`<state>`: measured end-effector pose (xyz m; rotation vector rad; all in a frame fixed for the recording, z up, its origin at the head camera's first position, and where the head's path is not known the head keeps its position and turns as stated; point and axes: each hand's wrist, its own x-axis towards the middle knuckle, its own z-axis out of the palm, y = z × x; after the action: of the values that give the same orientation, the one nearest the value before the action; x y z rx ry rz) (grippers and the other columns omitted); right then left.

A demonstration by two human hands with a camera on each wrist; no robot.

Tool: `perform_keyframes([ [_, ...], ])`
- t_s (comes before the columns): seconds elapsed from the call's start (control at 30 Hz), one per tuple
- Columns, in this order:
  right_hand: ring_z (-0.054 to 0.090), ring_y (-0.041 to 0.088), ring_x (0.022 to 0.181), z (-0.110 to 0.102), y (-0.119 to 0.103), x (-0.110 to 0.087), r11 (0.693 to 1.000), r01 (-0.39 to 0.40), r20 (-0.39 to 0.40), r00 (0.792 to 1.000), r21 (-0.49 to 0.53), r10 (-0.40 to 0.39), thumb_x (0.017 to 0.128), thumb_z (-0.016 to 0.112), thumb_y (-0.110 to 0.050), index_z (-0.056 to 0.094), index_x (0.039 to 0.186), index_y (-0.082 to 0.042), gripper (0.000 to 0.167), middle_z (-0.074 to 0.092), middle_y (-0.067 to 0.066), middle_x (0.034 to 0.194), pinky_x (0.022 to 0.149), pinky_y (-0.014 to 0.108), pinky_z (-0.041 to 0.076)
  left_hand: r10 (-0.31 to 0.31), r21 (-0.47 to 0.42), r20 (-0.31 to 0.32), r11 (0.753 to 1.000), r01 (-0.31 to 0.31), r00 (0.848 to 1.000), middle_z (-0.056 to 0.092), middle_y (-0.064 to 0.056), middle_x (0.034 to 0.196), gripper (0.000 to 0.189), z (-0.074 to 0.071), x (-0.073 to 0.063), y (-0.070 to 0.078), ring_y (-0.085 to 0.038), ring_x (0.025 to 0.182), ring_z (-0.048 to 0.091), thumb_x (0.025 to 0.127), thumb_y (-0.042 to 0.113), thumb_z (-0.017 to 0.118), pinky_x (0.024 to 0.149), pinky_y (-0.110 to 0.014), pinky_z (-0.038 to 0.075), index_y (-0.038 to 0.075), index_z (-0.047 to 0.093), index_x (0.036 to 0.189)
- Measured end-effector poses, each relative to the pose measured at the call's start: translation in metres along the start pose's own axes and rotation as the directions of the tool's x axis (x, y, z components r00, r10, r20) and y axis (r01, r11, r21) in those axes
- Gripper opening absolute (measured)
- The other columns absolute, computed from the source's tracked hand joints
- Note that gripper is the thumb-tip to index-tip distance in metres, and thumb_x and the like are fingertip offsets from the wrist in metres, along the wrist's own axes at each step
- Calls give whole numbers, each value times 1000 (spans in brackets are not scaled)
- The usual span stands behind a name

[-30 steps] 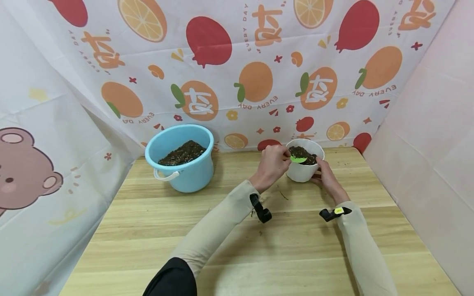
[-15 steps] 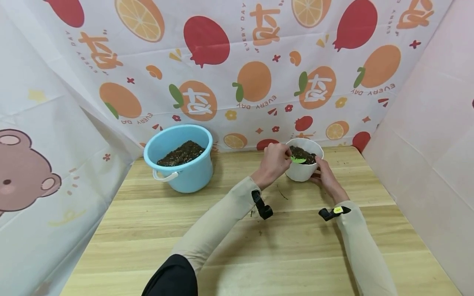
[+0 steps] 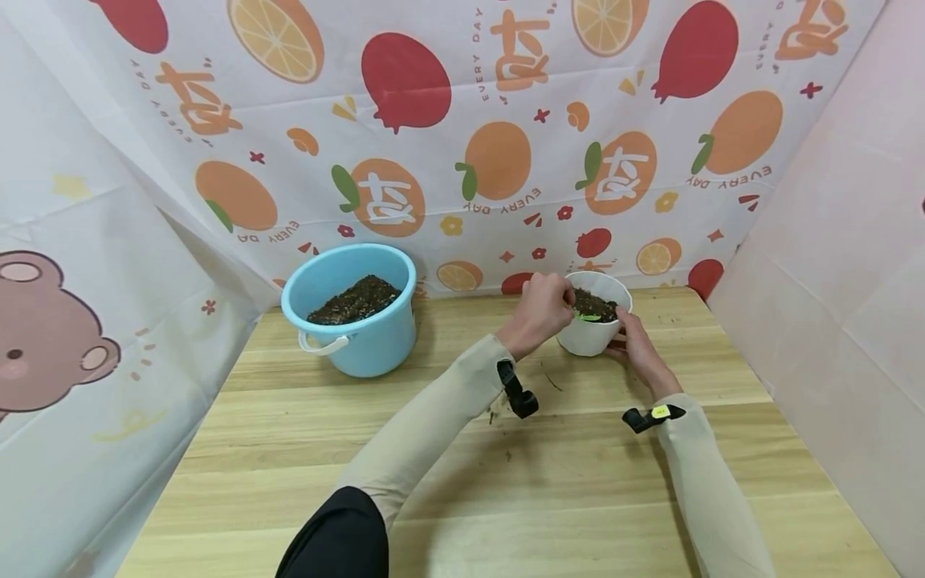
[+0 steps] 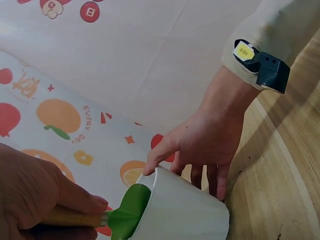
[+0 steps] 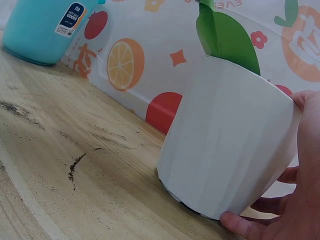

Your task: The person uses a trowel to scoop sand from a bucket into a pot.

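Note:
My left hand (image 3: 540, 311) grips the wooden handle of a small garden trowel (image 4: 131, 212). Its green blade dips over the rim into a white flower pot (image 3: 584, 338), and in the right wrist view the blade (image 5: 234, 41) stands up out of the pot's mouth. Dark soil (image 3: 596, 306) fills part of the pot. From the right side my right hand (image 3: 639, 350) holds the pot, thumb at the rim and fingers along the lower wall. The pot stands on the wooden table. The blade's tip is hidden inside.
A light blue bucket (image 3: 370, 343) with dark soil (image 3: 356, 301) stands at the back left, its white handle (image 3: 323, 345) hanging down in front. Soil crumbs (image 5: 74, 167) lie on the table (image 3: 578, 506). A fruit-print cloth (image 3: 303, 185) hangs right behind.
My left hand has shifted slightly right and away from me, and the trowel's blade has turned so less green shows. The right hand and pot have stayed put.

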<state>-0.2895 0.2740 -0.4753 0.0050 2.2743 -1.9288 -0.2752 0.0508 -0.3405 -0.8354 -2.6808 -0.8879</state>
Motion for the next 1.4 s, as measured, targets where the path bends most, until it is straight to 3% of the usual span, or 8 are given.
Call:
perform_keyframes([
  [0.17, 54, 35, 123, -1, 1, 0, 1000, 6, 4, 1000, 2, -6, 107, 15, -58, 17, 161, -10, 73, 34, 25, 152, 111, 58, 45, -19, 15, 23, 1000, 18, 1000, 75, -3, 82, 17, 0, 3, 1, -9, 63, 61, 86, -3, 66, 72, -24, 55, 8, 76, 79],
  [0.4, 50, 35, 127, -2, 1, 2, 1000, -9, 8, 1000, 12, 9, 107, 14, -58, 12, 161, -10, 72, 30, 25, 155, 114, 59, 42, -5, 20, 48, 1000, 4, 999, 64, -1, 64, 23, -2, 9, 1, -9, 55, 43, 84, -5, 64, 62, -23, 42, 9, 67, 66],
  [0.57, 48, 38, 130, -3, 1, 2, 1000, -12, 20, 1000, 22, 11, 108, 14, -55, 11, 161, -8, 71, 28, 27, 156, 115, 62, 39, 6, 22, 69, 1000, -8, 998, 71, 0, 68, 19, -3, 17, 0, -10, 61, 62, 84, 1, 74, 67, -23, 54, 10, 71, 67],
  [0.67, 46, 39, 131, -3, 1, 2, 999, -24, 20, 1000, 27, 24, 108, 14, -56, 9, 162, -9, 72, 26, 27, 157, 116, 61, 38, 4, 6, 110, 1000, -5, 994, 73, -2, 72, 15, -5, 24, -1, -14, 67, 66, 82, 4, 79, 67, -24, 56, 9, 74, 69],
  [0.9, 45, 40, 133, -3, 2, 1, 999, -33, 10, 999, 41, 32, 106, 15, -60, 7, 162, -12, 74, 24, 26, 158, 117, 61, 38, -63, -14, 184, 998, 67, 981, 70, -2, 70, 18, -9, 37, 2, -15, 70, 65, 79, 5, 84, 63, -22, 52, 10, 72, 67],
  [1.2, 44, 41, 133, -1, 2, -1, 999, -27, 7, 1000, 25, 27, 105, 15, -63, 5, 162, -11, 77, 22, 28, 158, 117, 61, 38, -131, -42, 208, 989, 143, 969, 64, 0, 61, 24, -15, 45, 9, -15, 64, 62, 80, 6, 82, 57, -22, 50, 11, 68, 61],
  [1.4, 48, 37, 127, 0, 1, 0, 999, -24, -6, 1000, 21, 24, 105, 17, -64, 8, 161, -9, 79, 25, 27, 154, 114, 56, 43, -220, -66, 220, 969, 239, 950, 55, 1, 56, 27, -27, 53, 14, -15, 58, 54, 80, 9, 82, 55, -23, 46, 10, 65, 59],
])
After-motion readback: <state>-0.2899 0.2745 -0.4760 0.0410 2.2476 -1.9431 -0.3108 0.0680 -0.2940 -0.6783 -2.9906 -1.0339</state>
